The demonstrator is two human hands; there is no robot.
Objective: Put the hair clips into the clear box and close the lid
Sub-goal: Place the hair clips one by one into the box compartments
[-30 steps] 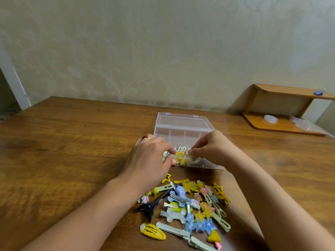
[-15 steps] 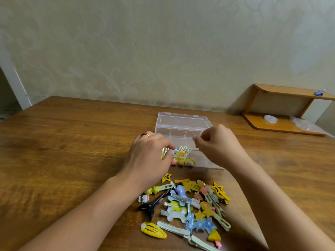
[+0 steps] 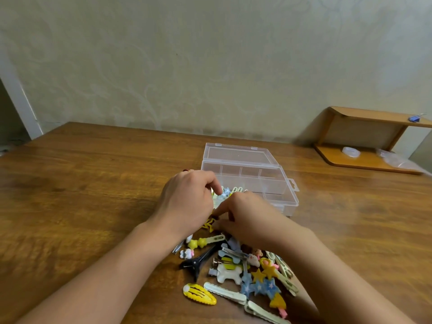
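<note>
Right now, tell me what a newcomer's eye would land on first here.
The bright pile of hair clips on the wooden table, nearest the camera. Just beyond it the left hand and right hand meet over a yellow star clip, in front of the open clear box.

A home room: patterned wallpaper (image 3: pixel 163 66), wooden table (image 3: pixel 81 183), small wooden shelf (image 3: pixel 364 141)

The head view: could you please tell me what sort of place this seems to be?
Probably a room in a home, at a desk or table. It shows a wooden tabletop, a pale wall with patterned wallpaper, and a small wooden shelf standing on the table at the right.
</note>
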